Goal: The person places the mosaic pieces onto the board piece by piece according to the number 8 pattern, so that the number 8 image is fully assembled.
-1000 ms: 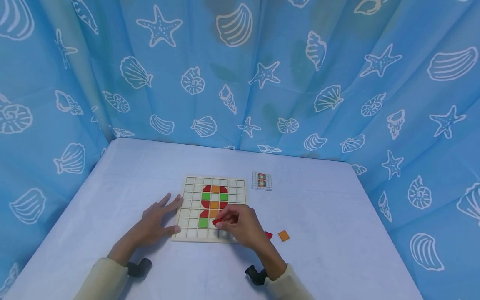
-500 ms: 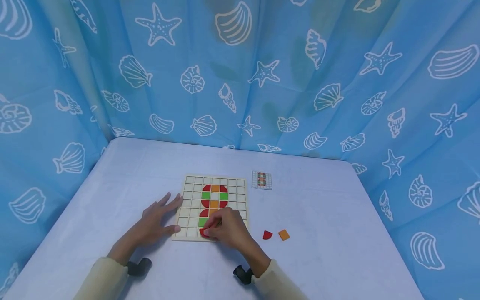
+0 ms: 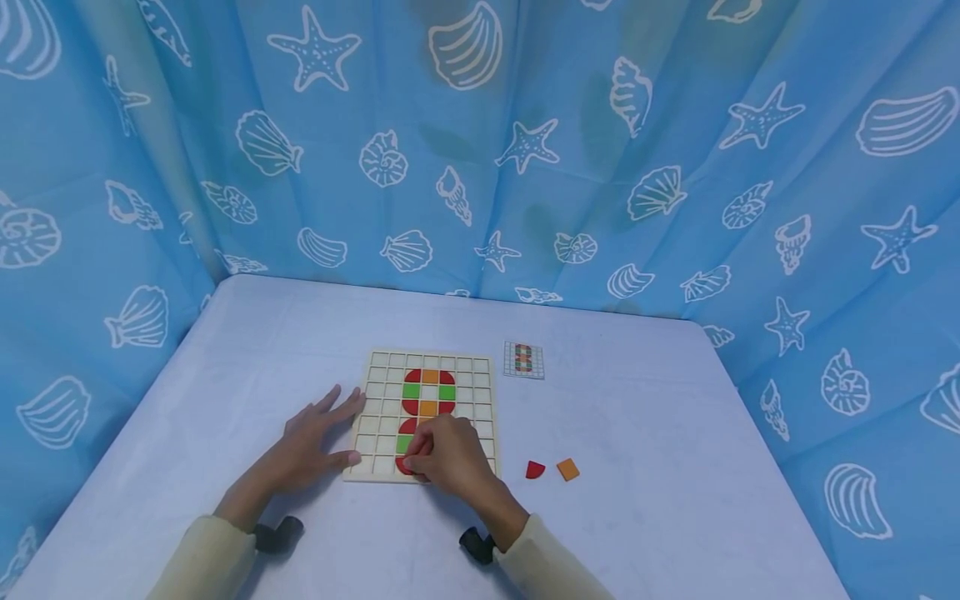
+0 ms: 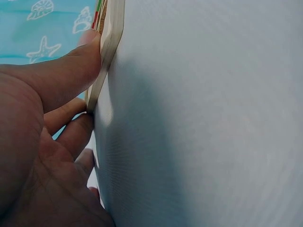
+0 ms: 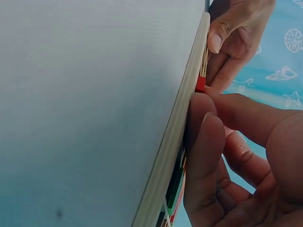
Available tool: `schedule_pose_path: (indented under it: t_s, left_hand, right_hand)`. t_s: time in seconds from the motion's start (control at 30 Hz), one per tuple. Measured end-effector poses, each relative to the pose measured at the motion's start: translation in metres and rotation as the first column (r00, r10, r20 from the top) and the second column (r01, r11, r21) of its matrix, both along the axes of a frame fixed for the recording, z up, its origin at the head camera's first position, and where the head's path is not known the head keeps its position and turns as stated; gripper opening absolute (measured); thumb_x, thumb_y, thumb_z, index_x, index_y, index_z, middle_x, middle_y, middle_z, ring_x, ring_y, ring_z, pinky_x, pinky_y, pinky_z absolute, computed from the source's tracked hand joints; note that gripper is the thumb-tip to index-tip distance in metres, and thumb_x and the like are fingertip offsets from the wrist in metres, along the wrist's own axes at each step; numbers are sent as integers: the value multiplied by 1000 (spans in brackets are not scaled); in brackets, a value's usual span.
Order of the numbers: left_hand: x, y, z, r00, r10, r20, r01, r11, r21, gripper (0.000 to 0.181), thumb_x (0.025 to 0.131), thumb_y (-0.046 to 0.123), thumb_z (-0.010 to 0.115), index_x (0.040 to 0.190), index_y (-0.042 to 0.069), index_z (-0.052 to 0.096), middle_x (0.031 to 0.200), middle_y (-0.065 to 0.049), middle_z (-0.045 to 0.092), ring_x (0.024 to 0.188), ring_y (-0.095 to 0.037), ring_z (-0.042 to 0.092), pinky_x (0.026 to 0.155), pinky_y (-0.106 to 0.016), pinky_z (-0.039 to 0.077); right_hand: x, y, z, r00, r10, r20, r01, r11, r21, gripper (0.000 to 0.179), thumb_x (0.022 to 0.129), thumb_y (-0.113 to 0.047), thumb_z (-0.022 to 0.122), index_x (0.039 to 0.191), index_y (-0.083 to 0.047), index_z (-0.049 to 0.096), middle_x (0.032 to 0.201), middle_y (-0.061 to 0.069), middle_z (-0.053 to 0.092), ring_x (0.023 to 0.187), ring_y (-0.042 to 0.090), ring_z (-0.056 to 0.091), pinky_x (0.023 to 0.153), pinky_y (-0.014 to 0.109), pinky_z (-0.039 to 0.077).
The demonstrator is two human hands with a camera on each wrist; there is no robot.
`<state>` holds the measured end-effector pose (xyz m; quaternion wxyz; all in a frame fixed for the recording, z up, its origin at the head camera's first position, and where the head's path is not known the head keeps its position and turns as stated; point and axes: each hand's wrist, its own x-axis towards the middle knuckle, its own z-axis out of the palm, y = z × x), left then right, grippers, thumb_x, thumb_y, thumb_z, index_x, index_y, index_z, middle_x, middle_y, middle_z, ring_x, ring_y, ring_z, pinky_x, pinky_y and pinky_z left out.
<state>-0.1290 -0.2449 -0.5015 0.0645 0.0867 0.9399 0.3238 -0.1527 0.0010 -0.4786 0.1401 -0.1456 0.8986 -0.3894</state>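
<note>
A wooden grid board (image 3: 381,383) lies on the table, holding red quarter-circle, green square and orange square tiles in two columns and between them. My right hand (image 3: 450,454) is over the board's lower part, its thumb and fingers pinching a red quarter-circle tile (image 3: 403,465) at a front-row cell. In the right wrist view this red tile (image 5: 200,84) stands slightly above the board's rim, right at the fingertips. My left hand (image 3: 311,446), fingers spread, rests against the board's left edge; in the left wrist view its thumb (image 4: 71,71) touches the rim. My right hand hides several cells.
A loose red quarter-circle tile (image 3: 535,470) and an orange square tile (image 3: 567,469) lie right of the board. Behind them lies a small pattern card (image 3: 523,360) with a printed grid. A blue shell-print curtain (image 3: 450,150) hangs behind the white-covered table (image 3: 637,400).
My right hand has moved left and toward the near edge of the board with the red tile, uncovering the loose red tile on the table. My left hand has stayed put.
</note>
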Motion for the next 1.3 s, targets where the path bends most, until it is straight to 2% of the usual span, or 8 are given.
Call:
schedule_pose_path:
  t_s: [0.2, 0.47, 0.57, 0.77, 1.03, 1.3]
  left_hand:
    - [0, 0, 1, 1000, 2, 3, -2, 1000, 5, 92, 90, 36, 84, 166, 18, 37, 175, -18, 29, 163, -50, 15, 127, -77, 13]
    - [0, 0, 0, 1000, -5, -5, 5, 1000, 12, 92, 90, 37, 84, 166, 17, 37, 175, -18, 29, 163, -51, 14, 127, -76, 13]
    - [0, 0, -1, 1000, -6, -21, 6, 1000, 2, 92, 90, 37, 84, 166, 16, 37, 174, -18, 30, 163, -51, 15, 127, -76, 13]
    - [0, 0, -2, 999, -8, -33, 8, 1000, 11, 92, 89, 33, 85, 165, 14, 38, 173, -19, 32, 163, -51, 16, 127, -76, 12]
    - [0, 0, -1, 1000, -5, -26, 6, 1000, 15, 91, 90, 34, 85, 166, 14, 37, 174, -19, 32, 163, -50, 15, 127, -76, 11]
    - [0, -1, -1, 1000, -10, -28, 11, 1000, 14, 91, 90, 34, 84, 165, 13, 38, 173, -20, 32, 163, -51, 16, 127, -76, 12]
  right_hand:
    - [0, 1, -1, 1000, 3, 2, -3, 1000, 0, 15, 86, -14, 89, 80, -15, 75, 64, -5, 65, 57, 8, 63, 53, 17, 53]
    - [4, 8, -1, 1000, -1, -2, 1, 1000, 0, 20, 81, -14, 93, 85, -17, 74, 71, -7, 64, 65, 9, 61, 56, 21, 54]
    - [5, 16, -1, 1000, 7, -10, -7, 1000, -19, 20, 81, -16, 93, 89, -18, 75, 76, -6, 65, 71, 9, 61, 59, 20, 53]
    - [4, 41, -3, 999, 14, 29, -10, 994, -112, 18, 85, -18, 91, 97, -19, 78, 87, -4, 70, 78, 12, 64, 67, 19, 55]
    - [1, 84, -4, 999, -41, 21, 44, 988, -151, 18, 88, -14, 88, 103, -17, 78, 88, -3, 72, 80, 16, 65, 70, 21, 57]
    - [0, 122, 1, 986, -162, 40, 166, 979, -118, 21, 86, -9, 88, 103, -15, 78, 88, -1, 71, 81, 17, 65, 71, 23, 57]
